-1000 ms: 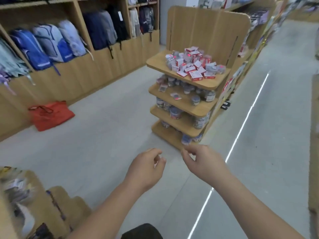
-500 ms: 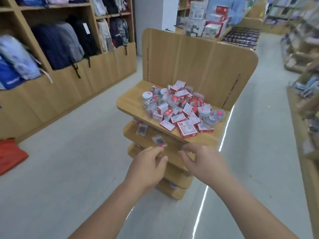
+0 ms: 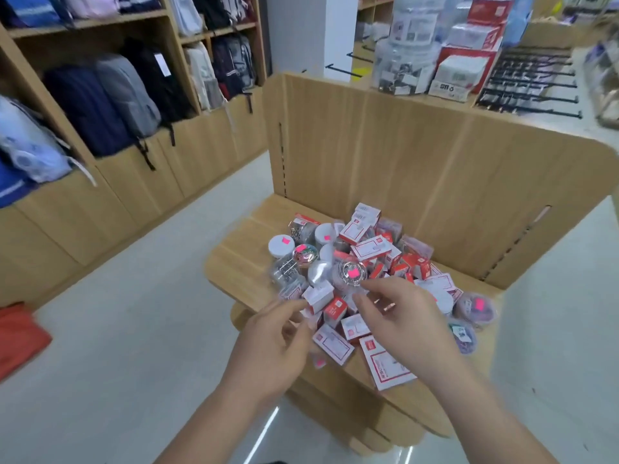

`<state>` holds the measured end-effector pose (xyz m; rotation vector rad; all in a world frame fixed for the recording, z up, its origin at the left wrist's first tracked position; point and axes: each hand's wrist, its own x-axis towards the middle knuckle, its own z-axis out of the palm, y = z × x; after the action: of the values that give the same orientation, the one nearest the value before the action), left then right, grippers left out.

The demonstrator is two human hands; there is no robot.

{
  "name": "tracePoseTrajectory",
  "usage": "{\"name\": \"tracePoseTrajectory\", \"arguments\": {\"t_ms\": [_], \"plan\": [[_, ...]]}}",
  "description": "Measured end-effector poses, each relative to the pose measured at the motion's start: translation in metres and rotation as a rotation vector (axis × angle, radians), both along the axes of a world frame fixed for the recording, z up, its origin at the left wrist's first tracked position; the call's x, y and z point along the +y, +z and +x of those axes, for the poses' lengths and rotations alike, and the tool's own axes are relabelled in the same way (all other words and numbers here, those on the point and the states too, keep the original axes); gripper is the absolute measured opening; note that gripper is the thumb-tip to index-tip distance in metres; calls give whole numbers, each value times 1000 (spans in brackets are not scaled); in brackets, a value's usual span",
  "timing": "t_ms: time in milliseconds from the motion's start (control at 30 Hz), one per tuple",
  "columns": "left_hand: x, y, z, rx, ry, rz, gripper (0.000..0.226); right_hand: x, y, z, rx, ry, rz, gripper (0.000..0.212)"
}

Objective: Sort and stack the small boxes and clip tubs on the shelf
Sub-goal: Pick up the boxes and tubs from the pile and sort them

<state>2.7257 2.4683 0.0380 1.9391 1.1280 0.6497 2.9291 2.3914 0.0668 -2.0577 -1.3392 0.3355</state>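
Note:
A jumbled pile of small red-and-white boxes (image 3: 370, 249) and clear clip tubs (image 3: 350, 274) with pink stickers lies on the top wooden shelf (image 3: 234, 252). White-lidded tubs (image 3: 281, 246) sit at the pile's left. My left hand (image 3: 271, 343) reaches in from the front, its fingertips right beside a small white and red box (image 3: 318, 296); I cannot see a firm grip on it. My right hand (image 3: 398, 316) hovers over the front of the pile with fingers spread, holding nothing, and hides several boxes beneath it.
A tall wooden back panel (image 3: 418, 169) rises behind the pile. Lower tiers of the stand (image 3: 335, 406) jut out below. Backpacks (image 3: 110, 102) fill wall shelves on the left. A red bag (image 3: 16, 333) lies on the floor. Boxed goods (image 3: 462, 68) stand behind the panel.
I have moved up close to the stand, so the pile now fills the middle of the view. Both hands have risen from below the shelf to the front of the pile.

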Motion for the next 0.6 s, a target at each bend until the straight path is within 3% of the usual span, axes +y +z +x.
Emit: {"name": "tracePoseTrajectory", "arguments": {"t_ms": [133, 267, 367, 500, 600], "plan": [[49, 1, 21, 5, -32, 42, 18, 16, -14, 11, 84, -60, 2, 20], [84, 5, 73, 77, -332, 276, 27, 27, -16, 16, 119, -155, 18, 15], [100, 0, 103, 176, -537, 395, 31, 15, -11, 13, 106, -349, 67, 14], [112, -11, 118, 216, -648, 453, 32, -18, -15, 8, 74, -688, 65, 15], [117, -10, 127, 293, -727, 459, 35, -33, -26, 8, 52, -817, -18, 23]]}}
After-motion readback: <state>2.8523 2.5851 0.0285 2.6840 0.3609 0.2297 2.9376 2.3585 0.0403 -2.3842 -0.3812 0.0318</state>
